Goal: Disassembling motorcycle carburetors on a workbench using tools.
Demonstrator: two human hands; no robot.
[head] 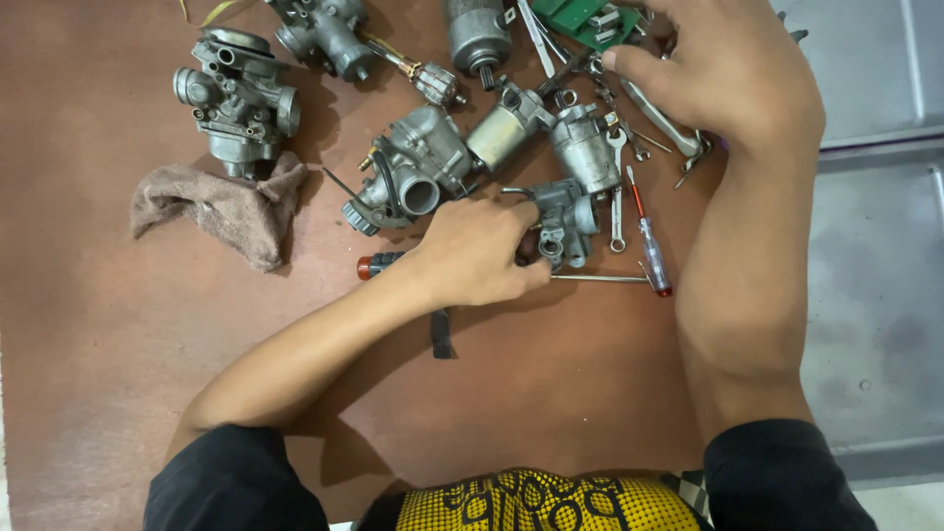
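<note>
Head view, left hand (472,251) gripping carburetor (562,218) (grey)

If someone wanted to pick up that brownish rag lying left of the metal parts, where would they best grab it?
Probably the bunched, raised fold at the right end of the rag, pinched from above. The cloth lies crumpled on the table, and its left and lower sides are free of parts. Only a carburetor sits close above it.

no packages, labels, signs or screens here (only bare metal parts).
</note>
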